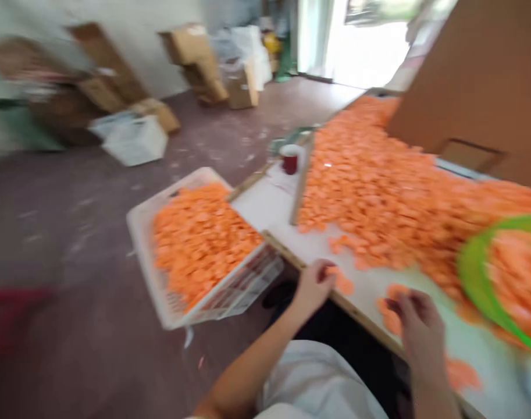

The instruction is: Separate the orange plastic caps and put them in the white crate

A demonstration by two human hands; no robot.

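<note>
At the wooden front edge of the white table, my left hand has its fingers closed on a thin, flat orange piece. My right hand is farther right over the tabletop, thumb and fingers pinched on another flat orange piece. Motion blur hides the exact shape of both pieces. Beyond my hands spreads a large heap of orange pieces. A green basin full of the same pieces stands on the right. Left of the table, a white plastic crate is filled with orange pieces.
A dark red mug stands near a wooden divider on the table. A big cardboard sheet or box rises over the heap. Cardboard boxes and a white container are along the wall. Something red is at far left.
</note>
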